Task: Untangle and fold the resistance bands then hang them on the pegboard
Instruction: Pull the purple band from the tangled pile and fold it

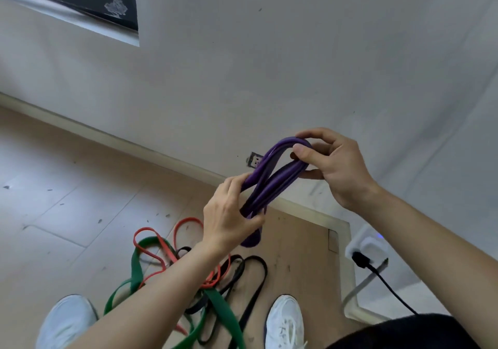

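Note:
A purple resistance band (269, 178) is folded into several layers and held up in front of the wall. My left hand (229, 214) grips its lower end, where a short loop hangs below the fingers. My right hand (331, 160) pinches the upper bend between thumb and fingers. On the floor below lie a green band (215, 305), a red band (161, 246) and a black band (256, 278), tangled together in one heap. No pegboard is in view.
My two white shoes (284, 321) stand either side of the heap on the tiled floor. A white power strip (363, 249) with a black plug and cable lies at the right by the skirting. A wall socket (254, 159) sits low on the wall, a window at top left.

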